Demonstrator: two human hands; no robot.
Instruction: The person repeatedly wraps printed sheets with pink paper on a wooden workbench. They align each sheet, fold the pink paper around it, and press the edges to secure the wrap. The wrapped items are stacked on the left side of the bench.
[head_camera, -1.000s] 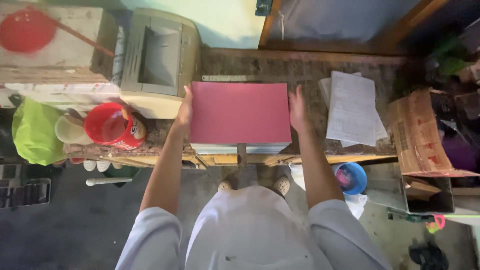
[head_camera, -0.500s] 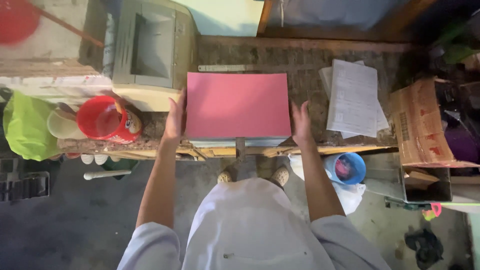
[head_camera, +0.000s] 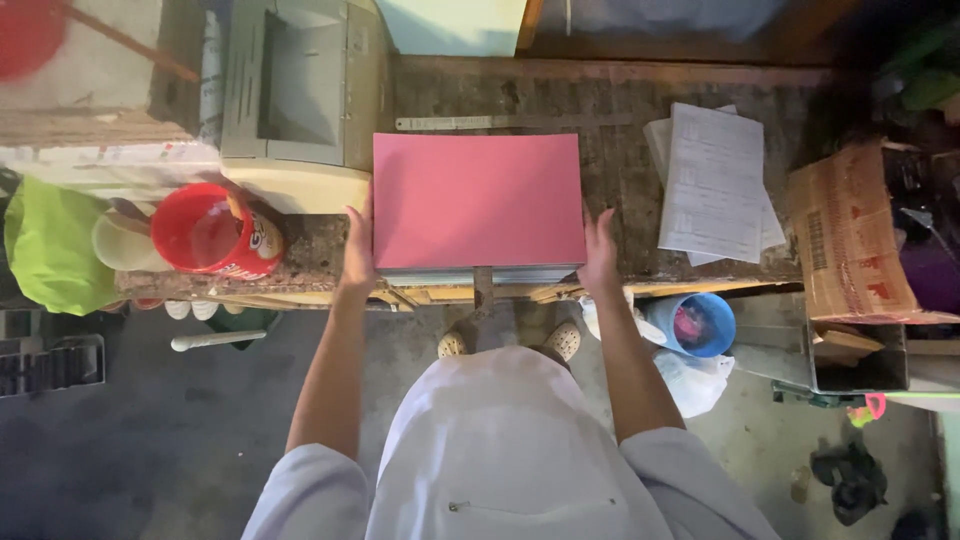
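Both hands, left hand (head_camera: 358, 250) and right hand (head_camera: 600, 252), flat and open, press the pink-topped paper stack's (head_camera: 478, 200) short sides; its long axis runs left-right.

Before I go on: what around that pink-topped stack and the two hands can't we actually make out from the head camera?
- Stack: the pink top sheet hides what lies beneath.
- Left hand: fingers behind the stack's edge; grip unclear.
- Right hand: edge-on; contact unclear.
- Red bucket: contents blurred.
- Papers: print too small.
- Printer: top cut off by the frame.
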